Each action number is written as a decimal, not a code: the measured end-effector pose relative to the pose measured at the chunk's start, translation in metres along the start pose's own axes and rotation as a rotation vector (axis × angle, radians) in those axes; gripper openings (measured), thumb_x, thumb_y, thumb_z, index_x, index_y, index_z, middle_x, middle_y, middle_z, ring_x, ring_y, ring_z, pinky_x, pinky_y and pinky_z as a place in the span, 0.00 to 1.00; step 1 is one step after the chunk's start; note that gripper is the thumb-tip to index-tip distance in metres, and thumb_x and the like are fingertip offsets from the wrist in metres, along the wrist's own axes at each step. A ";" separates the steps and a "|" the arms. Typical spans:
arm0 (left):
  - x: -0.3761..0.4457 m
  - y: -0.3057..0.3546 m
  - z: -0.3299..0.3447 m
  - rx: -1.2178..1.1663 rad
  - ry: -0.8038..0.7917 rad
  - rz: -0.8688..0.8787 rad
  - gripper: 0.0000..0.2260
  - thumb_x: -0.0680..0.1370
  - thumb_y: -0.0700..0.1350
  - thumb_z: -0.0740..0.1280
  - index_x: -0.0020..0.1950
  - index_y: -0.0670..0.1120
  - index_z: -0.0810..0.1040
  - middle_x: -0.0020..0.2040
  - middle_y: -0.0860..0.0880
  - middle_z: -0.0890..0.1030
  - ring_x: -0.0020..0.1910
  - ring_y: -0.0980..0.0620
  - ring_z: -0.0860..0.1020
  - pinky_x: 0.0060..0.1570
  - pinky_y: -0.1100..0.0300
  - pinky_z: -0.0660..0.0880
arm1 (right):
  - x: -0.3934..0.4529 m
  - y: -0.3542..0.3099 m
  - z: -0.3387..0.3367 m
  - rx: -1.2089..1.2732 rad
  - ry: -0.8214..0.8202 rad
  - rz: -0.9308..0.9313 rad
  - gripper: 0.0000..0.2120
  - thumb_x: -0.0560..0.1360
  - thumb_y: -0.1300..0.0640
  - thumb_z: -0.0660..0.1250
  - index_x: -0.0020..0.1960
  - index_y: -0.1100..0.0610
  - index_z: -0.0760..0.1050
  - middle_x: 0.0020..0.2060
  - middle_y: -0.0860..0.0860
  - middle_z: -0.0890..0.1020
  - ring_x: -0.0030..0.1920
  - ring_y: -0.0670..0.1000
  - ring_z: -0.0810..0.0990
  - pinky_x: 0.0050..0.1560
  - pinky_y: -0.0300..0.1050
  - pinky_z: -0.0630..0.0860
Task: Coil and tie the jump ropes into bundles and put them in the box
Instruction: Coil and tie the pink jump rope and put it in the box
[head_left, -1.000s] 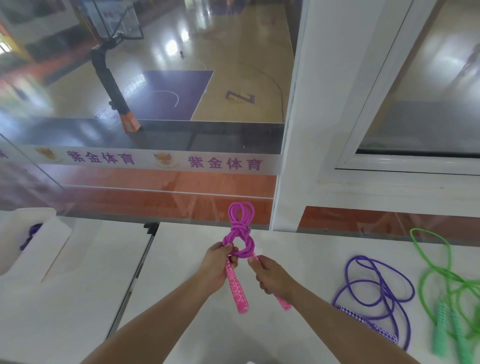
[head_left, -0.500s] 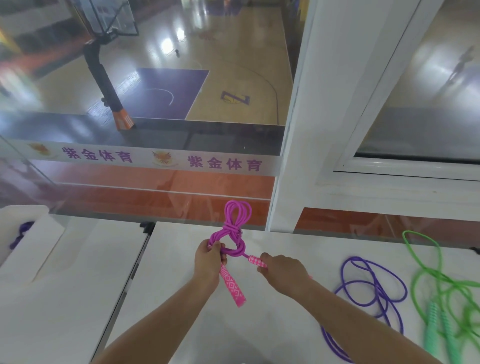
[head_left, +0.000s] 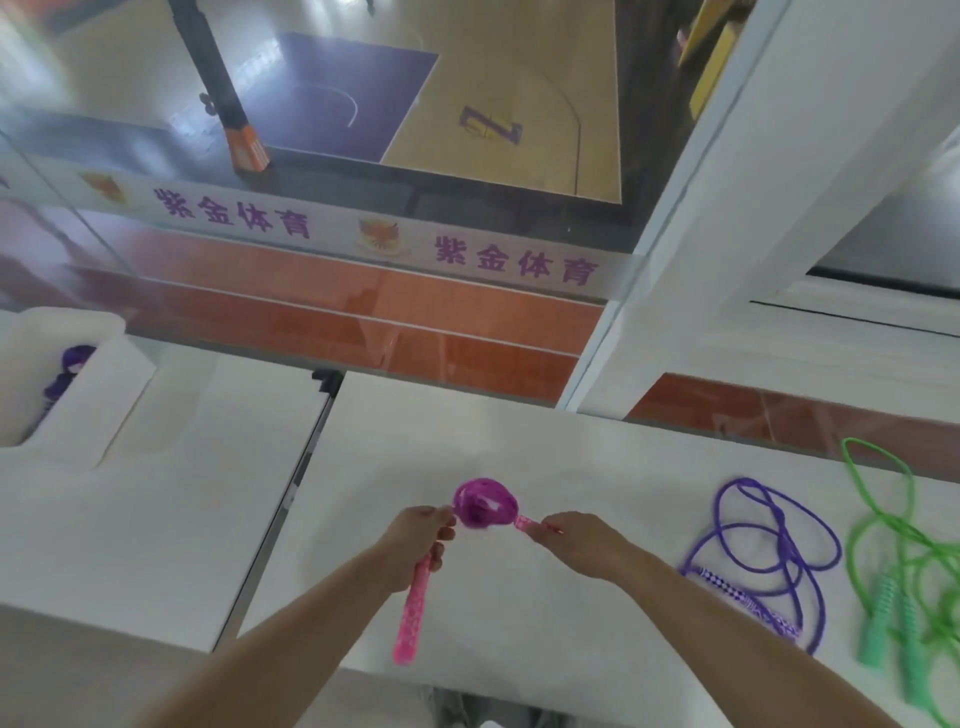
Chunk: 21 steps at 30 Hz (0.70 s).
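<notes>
White tabletop (head_left: 597, 467): bare room left of our hands, glass wall along far edge. Left hand (head_left: 415, 545) grips bright pink plastic jump rope (head_left: 485, 503) by one handle; right hand (head_left: 576, 540) pinches the other. Coil, upright earlier, now blurred, pulled low. White box (head_left: 111, 384) far left.

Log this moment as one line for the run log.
step: tying pink rope | left hand: grips one handle | right hand: pulls other handle | waiting: purple rope, green rope
</notes>
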<state>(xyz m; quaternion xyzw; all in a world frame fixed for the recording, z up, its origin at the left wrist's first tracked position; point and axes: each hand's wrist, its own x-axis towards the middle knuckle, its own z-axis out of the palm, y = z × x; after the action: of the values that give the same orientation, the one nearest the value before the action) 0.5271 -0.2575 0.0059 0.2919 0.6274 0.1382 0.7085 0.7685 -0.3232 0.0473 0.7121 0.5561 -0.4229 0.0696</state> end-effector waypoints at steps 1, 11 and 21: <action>0.003 -0.010 -0.006 -0.010 0.015 -0.019 0.10 0.82 0.40 0.62 0.43 0.40 0.78 0.32 0.46 0.74 0.22 0.53 0.65 0.24 0.65 0.62 | 0.004 0.002 0.009 -0.031 -0.034 0.005 0.29 0.78 0.29 0.52 0.38 0.54 0.70 0.35 0.50 0.76 0.38 0.51 0.74 0.41 0.49 0.69; 0.009 -0.073 -0.052 -0.001 0.106 -0.222 0.10 0.80 0.37 0.62 0.39 0.39 0.77 0.29 0.46 0.72 0.22 0.53 0.65 0.24 0.63 0.63 | 0.037 0.035 0.066 -0.164 -0.131 0.122 0.21 0.77 0.37 0.63 0.35 0.52 0.74 0.30 0.48 0.75 0.33 0.50 0.74 0.35 0.46 0.65; 0.010 -0.059 -0.070 -0.095 0.198 -0.231 0.08 0.80 0.38 0.63 0.43 0.38 0.76 0.31 0.45 0.74 0.23 0.52 0.67 0.23 0.63 0.65 | 0.050 0.041 0.060 -0.094 -0.130 0.177 0.17 0.79 0.42 0.64 0.37 0.52 0.74 0.31 0.48 0.76 0.32 0.50 0.76 0.34 0.44 0.68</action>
<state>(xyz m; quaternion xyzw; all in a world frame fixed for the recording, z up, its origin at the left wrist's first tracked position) 0.4511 -0.2820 -0.0394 0.1689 0.7165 0.1135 0.6672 0.7737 -0.3362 -0.0396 0.7256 0.5046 -0.4335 0.1760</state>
